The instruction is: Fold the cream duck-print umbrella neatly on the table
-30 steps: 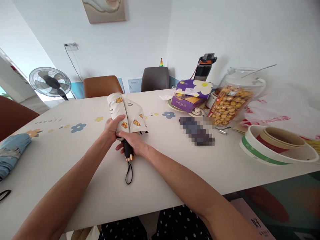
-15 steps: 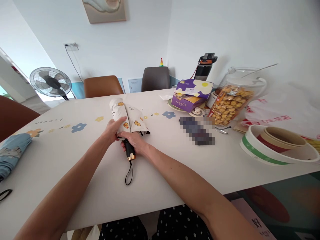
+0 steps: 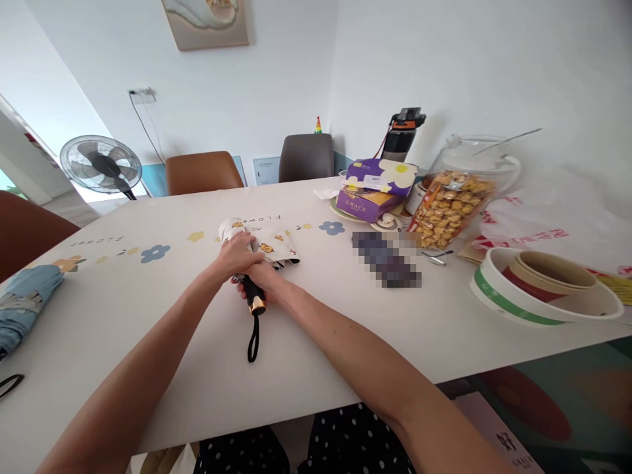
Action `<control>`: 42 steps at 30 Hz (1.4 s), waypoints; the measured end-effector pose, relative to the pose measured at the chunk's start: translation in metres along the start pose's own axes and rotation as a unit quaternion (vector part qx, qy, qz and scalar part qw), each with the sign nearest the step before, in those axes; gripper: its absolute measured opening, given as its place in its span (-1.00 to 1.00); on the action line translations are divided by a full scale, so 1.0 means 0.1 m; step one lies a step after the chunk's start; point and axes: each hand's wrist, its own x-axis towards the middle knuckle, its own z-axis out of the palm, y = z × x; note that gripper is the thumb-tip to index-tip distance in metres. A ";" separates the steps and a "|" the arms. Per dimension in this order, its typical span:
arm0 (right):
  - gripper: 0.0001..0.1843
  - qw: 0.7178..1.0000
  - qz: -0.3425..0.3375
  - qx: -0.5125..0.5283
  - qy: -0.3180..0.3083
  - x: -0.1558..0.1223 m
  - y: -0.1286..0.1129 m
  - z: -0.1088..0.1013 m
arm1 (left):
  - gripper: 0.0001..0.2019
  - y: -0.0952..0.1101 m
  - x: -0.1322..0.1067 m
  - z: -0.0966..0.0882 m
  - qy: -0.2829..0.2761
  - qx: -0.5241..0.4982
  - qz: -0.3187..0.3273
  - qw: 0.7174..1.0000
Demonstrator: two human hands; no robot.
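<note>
A folding umbrella with a white canopy and small yellow-orange cartoon prints is held just over the table's middle. Its black handle with a gold end and a black wrist loop points toward me. My left hand lies over the canopy near the handle, fingers wrapped around the cloth. Just below it, my right hand grips the umbrella where canopy and handle meet; its fingers are partly hidden beneath. The two hands touch. Part of the canopy flares loosely to the right.
A folded blue umbrella lies at the left table edge. On the right stand purple boxes, a black bottle, a glass jug, a bag of snacks and a white-green bowl. A blurred dark object lies nearer.
The canopy's far end has come down closer to me and looks shorter. My left hand has turned over the cloth, moving nearer my right hand. The wrist loop has swung narrower.
</note>
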 end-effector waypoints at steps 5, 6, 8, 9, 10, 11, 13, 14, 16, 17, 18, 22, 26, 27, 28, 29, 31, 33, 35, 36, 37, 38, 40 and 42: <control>-0.90 1.000 0.006 -0.012 0.009 -0.03 0.00 0.01 | -0.63 -0.03 0.12 0.03 -0.005 0.077 -0.005 0.997; -0.90 1.000 0.002 -0.016 0.007 -0.03 0.00 0.01 | -0.63 -0.01 0.15 0.03 -0.010 0.098 -0.006 0.995; -0.90 1.000 -0.007 -0.030 0.000 -0.04 0.01 0.00 | -0.67 0.04 0.20 0.05 -0.019 0.140 -0.008 0.990; -0.89 0.999 -0.011 -0.036 -0.005 -0.04 0.01 0.00 | -0.69 0.07 0.23 0.07 -0.020 0.160 -0.009 0.987; -0.87 0.999 -0.015 -0.039 -0.009 -0.04 0.02 0.00 | -0.70 0.10 0.26 0.09 -0.019 0.177 -0.012 0.984; -0.84 0.999 -0.018 -0.038 -0.012 -0.03 0.02 -0.01 | -0.70 0.12 0.29 0.11 -0.016 0.191 -0.017 0.981; -0.80 0.999 -0.024 -0.031 -0.014 -0.02 0.03 -0.02 | -0.72 0.15 0.35 0.15 -0.009 0.213 -0.024 0.977; -0.78 0.999 -0.026 -0.027 -0.015 -0.01 0.03 -0.02 | -0.73 0.16 0.37 0.17 -0.006 0.221 -0.025 0.975; -0.77 0.999 -0.026 -0.025 -0.015 0.01 0.05 -0.03 | -0.73 0.16 0.39 0.19 0.005 0.227 -0.017 0.974; -0.76 0.999 -0.027 -0.028 -0.015 0.02 0.05 -0.03 | -0.71 0.16 0.38 0.19 0.014 0.225 -0.011 0.974; -0.76 0.999 -0.028 -0.034 -0.014 0.02 0.06 -0.03 | -0.70 0.15 0.37 0.19 0.025 0.221 -0.003 0.975; -0.73 0.997 -0.033 -0.068 -0.003 0.02 0.08 -0.01 | -0.63 0.13 0.27 0.15 0.075 0.210 0.007 0.975; -0.72 0.995 -0.040 -0.094 -0.010 0.00 0.09 0.01 | -0.62 0.10 0.20 0.12 0.079 0.157 0.072 0.982; -0.72 0.994 -0.040 -0.100 -0.013 0.00 0.09 0.01 | -0.63 0.10 0.19 0.12 0.068 0.141 0.099 0.983; -0.73 0.994 -0.038 -0.102 -0.017 0.00 0.09 0.00 | -0.64 0.10 0.19 0.12 0.057 0.131 0.116 0.983; -0.74 0.994 -0.037 -0.102 -0.020 0.00 0.09 0.00 | -0.63 0.10 0.19 0.12 0.047 0.131 0.120 0.983; -0.75 0.995 -0.036 -0.092 -0.025 0.01 0.09 -0.01 | -0.64 0.10 0.22 0.13 0.031 0.153 0.093 0.983; -0.77 0.995 -0.042 -0.083 -0.027 0.02 0.09 -0.03 | -0.68 0.11 0.26 0.16 0.022 0.177 0.059 0.982; -0.77 0.995 -0.048 -0.081 -0.028 0.03 0.09 -0.03 | -0.72 0.11 0.29 0.18 0.023 0.191 0.044 0.980; -0.78 0.995 -0.049 -0.081 -0.027 0.04 0.09 -0.04 | -0.73 0.11 0.30 0.18 0.025 0.194 0.042 0.980; -0.78 0.995 -0.048 -0.082 -0.025 0.04 0.09 -0.04 | -0.73 0.10 0.31 0.19 0.025 0.194 0.040 0.980; -0.79 0.995 -0.046 -0.083 -0.020 0.05 0.10 -0.04 | -0.71 0.09 0.31 0.18 0.026 0.192 0.038 0.980; -0.80 0.995 -0.037 -0.088 -0.011 0.06 0.10 -0.04 | -0.69 0.08 0.30 0.17 0.029 0.180 0.030 0.983; -0.81 0.995 -0.032 -0.096 -0.008 0.07 0.11 -0.03 | -0.68 0.05 0.28 0.16 0.044 0.158 0.021 0.986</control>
